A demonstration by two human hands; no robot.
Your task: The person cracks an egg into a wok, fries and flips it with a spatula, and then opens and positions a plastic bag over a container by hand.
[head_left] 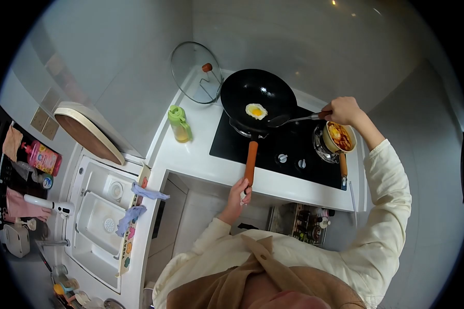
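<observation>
A fried egg (256, 111) with a yellow yolk lies in the black wok (258, 82) on the left burner. My left hand (238, 194) is wrapped around the end of the wok's wooden handle. In my right hand (344, 110) is the dark handle of a spatula (281, 121), whose black head is at the wok's right rim, just right of the egg. Below my right hand, on the right burner, stands a small pan (352, 139) with a wooden handle. It holds reddish food with an egg on top.
A glass lid (197, 77) stands upright behind a green-topped oil bottle (180, 123), left of the wok. The black cooktop (227, 141) has two knobs. Farther left are a white double sink (85, 242), cloths (134, 213), a pink soap bottle (42, 157) and a round board (87, 131).
</observation>
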